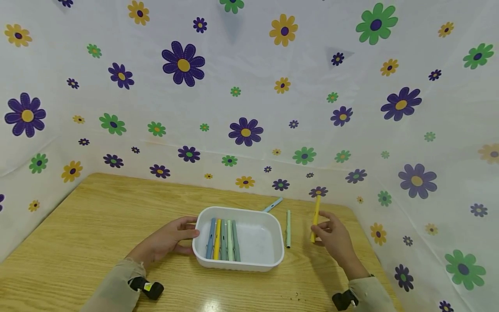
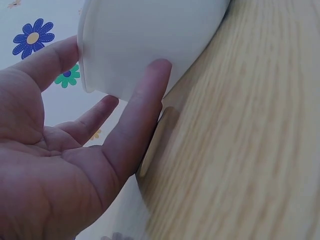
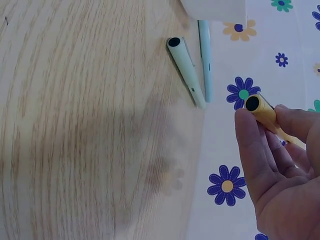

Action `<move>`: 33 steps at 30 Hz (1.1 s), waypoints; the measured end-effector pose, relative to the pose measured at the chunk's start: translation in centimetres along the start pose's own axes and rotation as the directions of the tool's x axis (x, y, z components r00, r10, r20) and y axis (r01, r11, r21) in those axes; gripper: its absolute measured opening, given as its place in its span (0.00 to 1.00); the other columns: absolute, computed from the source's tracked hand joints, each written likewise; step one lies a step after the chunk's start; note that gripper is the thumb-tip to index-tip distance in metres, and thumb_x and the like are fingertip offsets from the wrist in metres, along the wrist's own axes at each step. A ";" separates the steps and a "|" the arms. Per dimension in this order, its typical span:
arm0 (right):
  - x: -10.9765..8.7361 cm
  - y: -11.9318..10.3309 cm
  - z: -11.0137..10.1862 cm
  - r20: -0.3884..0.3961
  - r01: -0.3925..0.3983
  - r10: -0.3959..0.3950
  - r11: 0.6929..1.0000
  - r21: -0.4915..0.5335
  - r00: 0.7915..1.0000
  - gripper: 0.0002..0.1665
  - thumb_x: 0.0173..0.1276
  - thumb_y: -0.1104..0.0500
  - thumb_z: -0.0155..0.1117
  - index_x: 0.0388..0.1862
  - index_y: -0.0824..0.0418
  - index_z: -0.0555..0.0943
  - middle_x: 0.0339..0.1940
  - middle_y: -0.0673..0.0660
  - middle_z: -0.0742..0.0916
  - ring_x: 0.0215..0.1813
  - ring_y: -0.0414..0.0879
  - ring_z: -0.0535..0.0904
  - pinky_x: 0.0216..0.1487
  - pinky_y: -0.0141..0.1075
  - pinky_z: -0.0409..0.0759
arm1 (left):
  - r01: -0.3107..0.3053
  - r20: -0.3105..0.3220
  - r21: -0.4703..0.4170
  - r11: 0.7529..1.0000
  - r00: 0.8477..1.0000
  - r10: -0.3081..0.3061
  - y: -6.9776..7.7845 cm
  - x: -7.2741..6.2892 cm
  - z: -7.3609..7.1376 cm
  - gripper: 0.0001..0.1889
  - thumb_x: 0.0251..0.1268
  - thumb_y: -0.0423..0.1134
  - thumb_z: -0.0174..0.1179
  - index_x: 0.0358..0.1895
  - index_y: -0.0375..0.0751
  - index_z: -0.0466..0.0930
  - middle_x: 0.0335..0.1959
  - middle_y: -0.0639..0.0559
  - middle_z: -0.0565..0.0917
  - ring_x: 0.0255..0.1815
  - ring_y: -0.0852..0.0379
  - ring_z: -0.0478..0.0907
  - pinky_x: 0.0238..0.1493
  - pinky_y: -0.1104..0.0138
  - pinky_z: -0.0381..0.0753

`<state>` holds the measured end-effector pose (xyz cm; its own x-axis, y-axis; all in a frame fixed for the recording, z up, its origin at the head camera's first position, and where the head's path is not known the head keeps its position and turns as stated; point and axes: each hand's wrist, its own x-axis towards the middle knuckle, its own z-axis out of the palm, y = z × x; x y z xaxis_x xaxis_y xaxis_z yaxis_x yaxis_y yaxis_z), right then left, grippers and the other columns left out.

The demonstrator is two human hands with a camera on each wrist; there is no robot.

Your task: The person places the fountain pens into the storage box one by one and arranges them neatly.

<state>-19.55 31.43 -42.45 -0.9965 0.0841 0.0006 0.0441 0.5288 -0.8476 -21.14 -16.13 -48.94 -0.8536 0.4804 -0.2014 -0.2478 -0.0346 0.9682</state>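
A white plastic box [image 1: 263,236] stands on the table with several capped pens lying side by side in its left half: blue, yellow, grey-green and pale green. My left hand [image 1: 171,237] touches the box's left end with extended fingers; in the left wrist view its thumb [image 2: 145,102] rests against the outer wall. To the right of the box, my right hand [image 1: 333,236] pinches a yellow pen [image 1: 316,219] between thumb and fingers, held raised above the table. In the right wrist view the dark round end of this yellow pen [image 3: 264,112] faces the camera.
Between box and right hand lies a pale green pen [image 1: 288,229]. A light blue pen [image 1: 273,204] lies behind the box, partly hidden by its rim. The wooden table [image 1: 128,203] meets a flower-patterned white cloth [image 1: 218,104] at the back and sides.
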 end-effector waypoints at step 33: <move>-0.7 0.2 0.5 -0.066 0.066 -0.067 0.998 -0.008 0.996 0.25 0.77 0.64 0.63 0.70 0.61 0.72 0.47 0.65 0.84 0.43 0.46 0.85 0.44 0.41 0.92 | 0.007 -0.005 0.002 1.000 1.000 -0.007 -0.6 0.3 -0.2 0.37 0.77 0.42 0.62 0.80 0.35 0.56 0.71 0.31 0.70 0.61 0.45 0.81 0.54 0.48 0.88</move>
<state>-18.93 31.03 -42.90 -0.9903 0.1038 0.0921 -0.0216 0.5402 -0.8412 -21.34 -16.15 -49.61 -0.8542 0.4762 -0.2087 -0.2527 -0.0294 0.9671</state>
